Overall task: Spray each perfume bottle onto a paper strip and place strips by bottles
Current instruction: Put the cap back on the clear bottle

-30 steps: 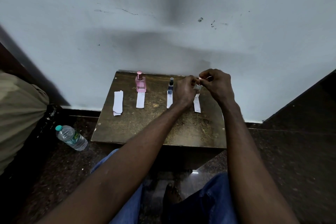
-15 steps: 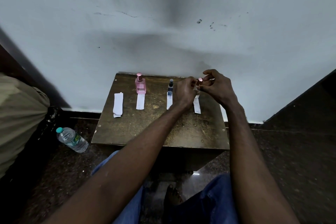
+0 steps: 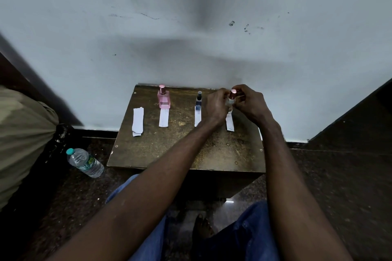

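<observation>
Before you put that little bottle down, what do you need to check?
1. Left hand and right hand both hold the small bottle: ok.
2. Its pink cap sits on top: ok; pushed fully down: cannot tell.
3. Third strip lies on the table just below the hands: ok.
4. Pink bottle upright, first strip in front: ok.
5. Dark bottle upright, second strip in front: ok.
6. Third strip already sprayed: cannot tell.
</observation>
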